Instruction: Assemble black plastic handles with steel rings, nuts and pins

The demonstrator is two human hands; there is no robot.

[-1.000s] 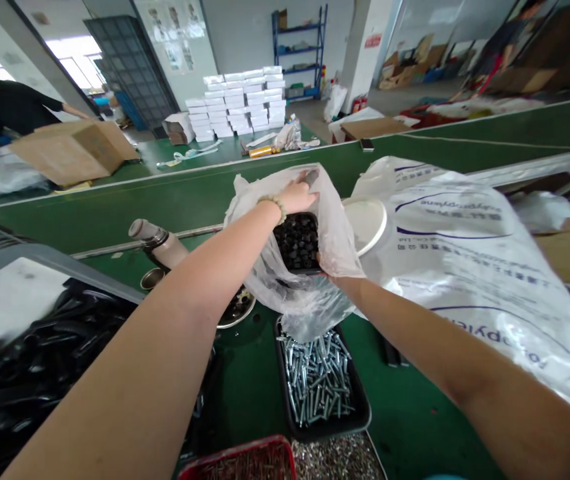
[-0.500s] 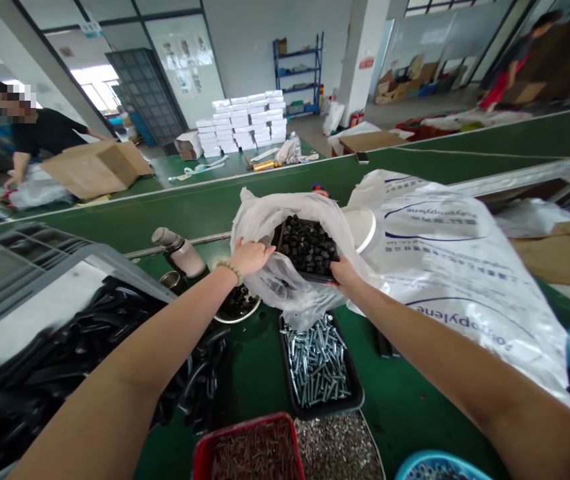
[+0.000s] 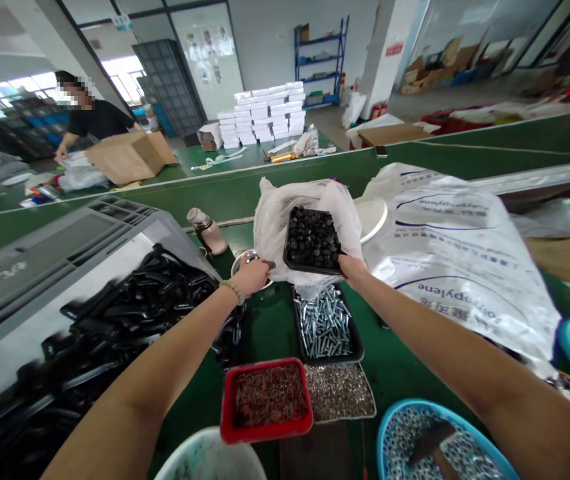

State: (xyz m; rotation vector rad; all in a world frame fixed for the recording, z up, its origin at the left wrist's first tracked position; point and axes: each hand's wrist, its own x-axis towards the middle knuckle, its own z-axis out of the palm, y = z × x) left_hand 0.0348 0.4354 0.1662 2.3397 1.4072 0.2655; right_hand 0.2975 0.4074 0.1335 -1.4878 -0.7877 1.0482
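Observation:
My right hand (image 3: 352, 267) grips the near right corner of a black tray (image 3: 289, 264), tilted and heaped with small black parts (image 3: 312, 237). The tray is at the mouth of a white plastic bag (image 3: 271, 207). My left hand (image 3: 253, 275) is closed in front of a round bowl (image 3: 237, 261), partly hiding it. A small grey piece shows at its fingertips; I cannot make out what it is. Just below the bag, another black tray (image 3: 359, 350) holds silvery screws (image 3: 325, 323).
Nearer me are a red tray (image 3: 267, 437) of small reddish-brown pieces, a blue basin (image 3: 383, 427) of metal nuts and a white bucket (image 3: 205, 443). A grey crate (image 3: 65, 247) with black parts stands left. Printed white sacking (image 3: 455, 247) lies right. A person (image 3: 95, 120) works across the line.
The black tray has come up out of the bag's mouth in my right hand. My left hand has let go of the bag's edge and moved down to the bowl. The view has shifted.

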